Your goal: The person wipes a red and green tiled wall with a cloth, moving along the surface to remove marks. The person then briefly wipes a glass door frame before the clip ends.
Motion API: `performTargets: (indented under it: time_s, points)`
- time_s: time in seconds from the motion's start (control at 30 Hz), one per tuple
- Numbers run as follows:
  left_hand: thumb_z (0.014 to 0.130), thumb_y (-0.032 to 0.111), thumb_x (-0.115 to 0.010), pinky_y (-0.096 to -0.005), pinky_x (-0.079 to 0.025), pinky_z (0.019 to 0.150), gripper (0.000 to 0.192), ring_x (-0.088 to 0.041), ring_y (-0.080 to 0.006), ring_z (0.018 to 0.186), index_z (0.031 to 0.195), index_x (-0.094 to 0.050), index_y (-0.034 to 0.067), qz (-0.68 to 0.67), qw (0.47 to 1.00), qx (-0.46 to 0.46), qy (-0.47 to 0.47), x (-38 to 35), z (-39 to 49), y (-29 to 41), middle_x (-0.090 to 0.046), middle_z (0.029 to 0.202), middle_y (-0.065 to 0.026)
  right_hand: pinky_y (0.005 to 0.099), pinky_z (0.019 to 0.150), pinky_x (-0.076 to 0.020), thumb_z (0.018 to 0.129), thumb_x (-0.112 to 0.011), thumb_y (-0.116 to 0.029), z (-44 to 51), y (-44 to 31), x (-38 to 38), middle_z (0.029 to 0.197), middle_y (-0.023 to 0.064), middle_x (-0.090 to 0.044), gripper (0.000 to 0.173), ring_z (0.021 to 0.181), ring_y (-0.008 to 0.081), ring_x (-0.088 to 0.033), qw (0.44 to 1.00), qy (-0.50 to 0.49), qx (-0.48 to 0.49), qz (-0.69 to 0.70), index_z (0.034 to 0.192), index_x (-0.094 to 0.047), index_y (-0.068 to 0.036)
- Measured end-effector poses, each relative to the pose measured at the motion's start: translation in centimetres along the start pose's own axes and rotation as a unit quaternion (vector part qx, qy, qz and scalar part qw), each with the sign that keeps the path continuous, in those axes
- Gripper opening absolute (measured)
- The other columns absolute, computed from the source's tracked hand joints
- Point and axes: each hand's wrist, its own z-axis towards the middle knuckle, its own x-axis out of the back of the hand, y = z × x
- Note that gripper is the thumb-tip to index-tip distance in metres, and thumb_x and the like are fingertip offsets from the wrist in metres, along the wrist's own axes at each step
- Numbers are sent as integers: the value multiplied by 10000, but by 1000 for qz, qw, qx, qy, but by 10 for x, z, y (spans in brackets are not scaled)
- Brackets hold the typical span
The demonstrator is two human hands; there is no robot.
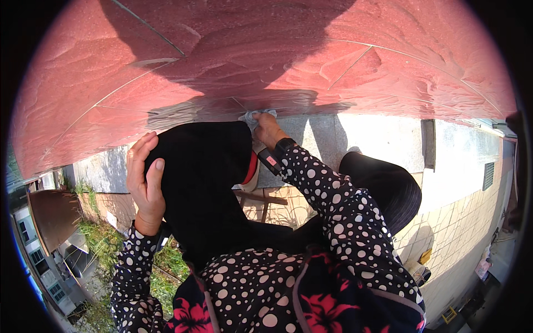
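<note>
My right hand reaches forward and presses a crumpled, light-coloured cloth against the foot of a red tiled wall. Part of the cloth is hidden behind the fingers. A black strap with a small device sits on that wrist. My left hand rests on the outer side of my bent left knee, holding nothing, its thumb apart from the fingers. Wet-looking, shiny patches show low on the wall near the cloth.
A pale stone ledge runs along the wall's base. Below it lies yellowish paving. A dark bar shows between my legs. Grass and a brown sheet-like object are at left. A yellow object lies at right.
</note>
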Motion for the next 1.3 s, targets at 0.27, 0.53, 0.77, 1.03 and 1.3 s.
performTargets:
  time_s: [0.27, 0.53, 0.77, 1.03, 1.3]
  points:
    - [940, 93, -594, -404, -385, 1112, 309, -562, -317, 1261, 1221, -648, -23, -13, 998, 16, 56, 22, -20, -35, -637, 1295, -181, 479, 989, -521, 974, -535, -48, 19, -23, 28, 1145, 188, -688, 192, 1058, 352, -666, 997, -55, 44, -23, 1120, -634, 26]
    - [939, 121, -628, -402, -410, 1084, 307, -570, -325, 1233, 1211, -661, -17, -63, 991, 41, 111, 34, -38, -82, -652, 1273, -177, 497, 951, -552, 957, -451, 34, -73, -98, 33, 1102, 222, -659, 219, 1014, 376, -670, 992, 25, 98, -72, 1129, -575, 88]
    - [906, 114, -668, -406, -434, 1049, 292, -586, -331, 1182, 1170, -683, -10, -105, 985, 41, 133, 38, -38, -101, -669, 1227, -173, 448, 910, -555, 937, -445, 23, -154, -101, -28, 1126, 232, -659, 266, 1001, 353, -675, 960, 17, 186, -209, 1158, -569, 104]
    - [888, 92, -695, -394, -472, 1001, 251, -637, -323, 1100, 1117, -687, -11, -77, 982, -6, 175, 34, -41, -101, -696, 1157, -166, 450, 927, -542, 964, -511, -24, -121, 7, -125, 1159, 207, -678, 239, 1048, 351, -671, 967, -72, 102, -224, 1166, -588, 78]
    - [943, 113, -641, -388, -443, 1049, 285, -603, -322, 1176, 1200, -667, -7, -23, 987, 21, 158, 60, -56, -89, -661, 1211, -173, 536, 1034, -532, 1018, -483, -27, -116, 17, -150, 1288, 263, -592, 305, 1183, 414, -607, 985, -166, 4, -53, 1292, -496, 105]
